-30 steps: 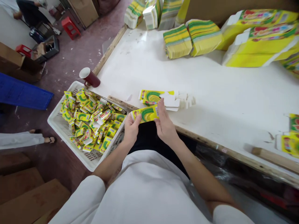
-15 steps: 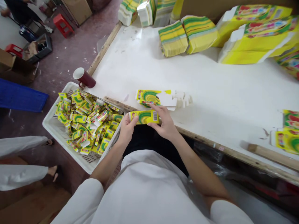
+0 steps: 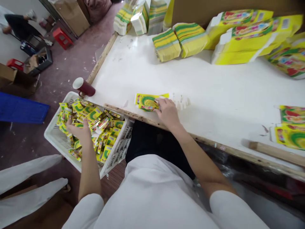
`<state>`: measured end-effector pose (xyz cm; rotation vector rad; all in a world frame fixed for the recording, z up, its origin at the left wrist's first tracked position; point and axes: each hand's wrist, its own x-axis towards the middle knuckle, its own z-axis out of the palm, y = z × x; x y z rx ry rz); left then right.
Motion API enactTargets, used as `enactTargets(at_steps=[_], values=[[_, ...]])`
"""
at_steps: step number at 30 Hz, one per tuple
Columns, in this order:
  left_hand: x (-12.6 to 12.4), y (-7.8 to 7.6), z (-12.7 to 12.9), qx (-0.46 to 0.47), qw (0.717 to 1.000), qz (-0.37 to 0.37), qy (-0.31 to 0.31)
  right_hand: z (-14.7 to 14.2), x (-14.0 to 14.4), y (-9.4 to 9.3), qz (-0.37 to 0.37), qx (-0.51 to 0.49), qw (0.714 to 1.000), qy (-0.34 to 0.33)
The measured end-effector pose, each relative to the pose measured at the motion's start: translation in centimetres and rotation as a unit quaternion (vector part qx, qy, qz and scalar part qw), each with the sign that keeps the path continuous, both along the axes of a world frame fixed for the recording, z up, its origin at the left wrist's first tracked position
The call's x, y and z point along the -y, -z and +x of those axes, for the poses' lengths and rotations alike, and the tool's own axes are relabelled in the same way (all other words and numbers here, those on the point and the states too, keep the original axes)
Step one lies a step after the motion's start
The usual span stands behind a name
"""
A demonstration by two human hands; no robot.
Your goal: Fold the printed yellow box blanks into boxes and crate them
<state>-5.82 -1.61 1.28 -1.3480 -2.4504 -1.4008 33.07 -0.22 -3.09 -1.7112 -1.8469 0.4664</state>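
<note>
My left hand (image 3: 79, 132) hovers palm down over a white plastic basket (image 3: 53, 140) heaped with several small yellow-green folded boxes (image 3: 100, 122). Its fingers are spread, and I see nothing in it. My right hand (image 3: 166, 111) lies on the white table (image 3: 214, 92) near its front edge. Its fingertips curl onto the top flat carton (image 3: 146, 101) of a small pile of unfolded yellow-green cartons, whose white flaps (image 3: 182, 101) stick out to the right.
A dark red mug (image 3: 83, 86) stands at the basket's far corner. Bundles of flat cartons (image 3: 178, 43) and large yellow packs (image 3: 240, 38) line the table's far side. More cartons (image 3: 290, 127) and a wooden stick (image 3: 274, 152) lie at right. Another person's legs (image 3: 28, 181) are at left.
Both hands held a folded box at the table edge. Now my left hand has swung left over the basket without it, and my right hand has reached forward onto the flat carton pile.
</note>
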Motion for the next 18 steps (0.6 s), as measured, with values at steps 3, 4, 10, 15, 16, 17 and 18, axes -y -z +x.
enactTargets(at_steps=[3,4,10,15,16,17,18], values=[[1.5,1.5,7.5,0.117,0.981,0.063,0.14,-0.1,1.1,-0.7,0.035,-0.069,0.997,0.018],[1.9,1.9,10.4,0.177,0.957,0.078,0.217,-0.3,1.6,-1.1,0.042,-0.115,0.992,0.014],[3.0,0.6,23.5,0.59,0.708,0.043,0.386,-2.7,6.5,-3.4,-0.042,-0.428,0.893,-0.134],[2.1,-2.1,25.1,0.681,0.661,0.125,0.29,-5.2,8.8,-3.7,-0.056,-0.486,0.862,-0.136],[2.0,-2.2,24.9,0.671,0.675,0.128,0.279,-5.4,8.7,-3.5,-0.052,-0.477,0.867,-0.132],[2.0,-2.0,24.7,0.655,0.693,0.122,0.274,-5.5,8.4,-3.3,-0.047,-0.474,0.87,-0.128],[2.2,-1.7,24.4,0.637,0.71,0.11,0.278,-5.4,8.0,-3.1,-0.042,-0.48,0.868,-0.122]])
